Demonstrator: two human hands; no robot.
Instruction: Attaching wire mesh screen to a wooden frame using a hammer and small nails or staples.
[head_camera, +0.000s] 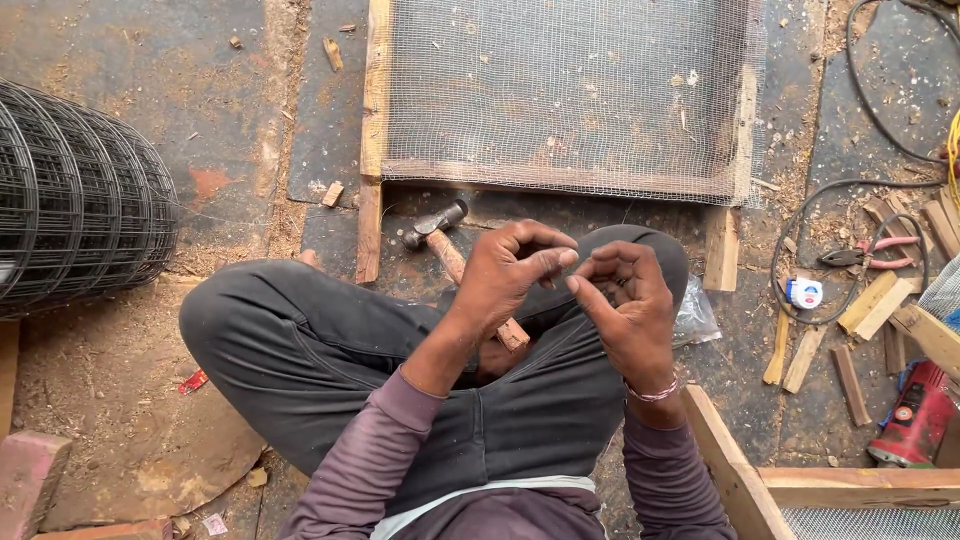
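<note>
I sit cross-legged on the floor in dark grey trousers (300, 350). My left hand (510, 275) and my right hand (625, 315) are raised over my knees, fingers curled, tips meeting in a pinch. Whatever lies between the fingertips is too small to make out. The right wrist wears a thin bangle. A hammer (450, 250) with a wooden handle lies under my left hand, its steel head pointing away from me. Beyond it lies a wooden frame (372, 110) covered with fine wire mesh (560, 90).
A roll of black wire mesh (80, 200) lies at the left. On the right are red-handled pliers (872, 255), a small tape measure (805, 293), wood offcuts (870, 305), a black cable (860, 90) and a red power tool (915, 415). A second meshed frame (740, 480) is at the bottom right.
</note>
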